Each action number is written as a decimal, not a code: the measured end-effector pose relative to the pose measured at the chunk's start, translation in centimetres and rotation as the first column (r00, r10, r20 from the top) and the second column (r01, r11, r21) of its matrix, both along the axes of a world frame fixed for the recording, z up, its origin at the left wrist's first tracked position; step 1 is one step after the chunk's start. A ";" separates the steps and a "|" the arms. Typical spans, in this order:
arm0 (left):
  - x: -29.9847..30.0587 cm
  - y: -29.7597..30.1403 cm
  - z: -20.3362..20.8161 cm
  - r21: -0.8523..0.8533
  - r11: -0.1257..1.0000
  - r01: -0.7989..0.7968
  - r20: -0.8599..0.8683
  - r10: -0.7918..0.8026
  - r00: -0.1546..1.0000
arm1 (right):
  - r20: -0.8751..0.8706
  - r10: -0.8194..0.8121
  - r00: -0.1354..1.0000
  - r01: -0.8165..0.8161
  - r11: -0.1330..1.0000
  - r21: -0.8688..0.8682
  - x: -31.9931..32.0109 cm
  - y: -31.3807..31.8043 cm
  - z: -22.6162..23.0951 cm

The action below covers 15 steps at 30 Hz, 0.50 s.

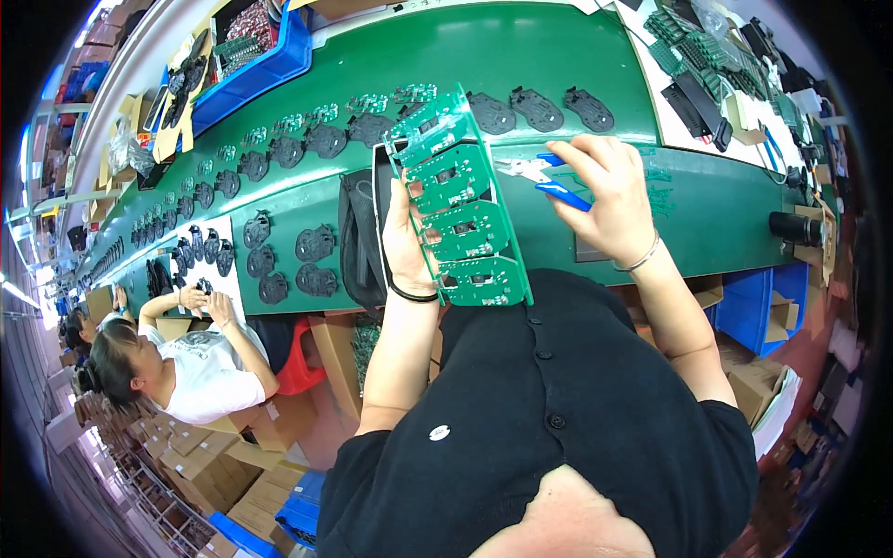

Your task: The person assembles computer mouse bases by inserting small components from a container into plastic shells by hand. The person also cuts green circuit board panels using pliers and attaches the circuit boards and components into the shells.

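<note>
My left hand grips the left edge of a green circuit board panel, holding it up in front of my chest. Several joined boards with small parts make up the panel, framed by a narrow green strip on its right side. In my right hand is a pair of cutters with blue handles. Its metal jaws point left and lie close to the panel's right strip; whether they touch it I cannot tell. The fingers of my right hand are around the handles, which are spread apart.
Black plastic shells line the green bench, some with small boards behind them. A black bag lies left of my left hand. Green board scraps are at the right. A co-worker in a white shirt sits at the left. A blue bin stands far left.
</note>
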<state>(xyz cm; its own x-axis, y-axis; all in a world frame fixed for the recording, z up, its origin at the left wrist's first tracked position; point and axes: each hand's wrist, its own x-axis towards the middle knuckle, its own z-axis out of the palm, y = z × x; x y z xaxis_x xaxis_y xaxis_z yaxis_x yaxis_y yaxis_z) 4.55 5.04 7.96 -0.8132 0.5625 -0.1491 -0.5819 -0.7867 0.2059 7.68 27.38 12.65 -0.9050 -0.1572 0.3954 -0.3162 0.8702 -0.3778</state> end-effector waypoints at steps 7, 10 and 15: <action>0.0 0.4 2.0 -0.615 0.775 -0.149 -0.195 0.033 0.980 | 0.010 -0.070 0.997 0.071 0.996 -0.054 0.4 1.6 2.6; 0.5 0.9 3.0 -0.826 0.534 -0.181 -0.204 0.017 0.979 | 0.020 0.033 0.999 -0.034 0.995 0.096 0.4 0.4 3.0; 0.8 1.1 3.9 -0.853 0.491 -0.174 -0.217 -0.031 0.976 | 0.008 0.057 0.998 -0.058 0.991 0.117 0.1 -0.6 3.3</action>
<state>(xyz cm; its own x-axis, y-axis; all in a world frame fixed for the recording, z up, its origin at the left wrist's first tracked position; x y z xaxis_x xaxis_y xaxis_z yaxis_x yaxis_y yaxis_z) 5.38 6.18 11.87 -0.9111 0.1718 -0.3746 -0.4037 -0.1894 0.8951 7.74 26.77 15.92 -0.8949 -0.2540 0.3669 -0.3656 0.8889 -0.2762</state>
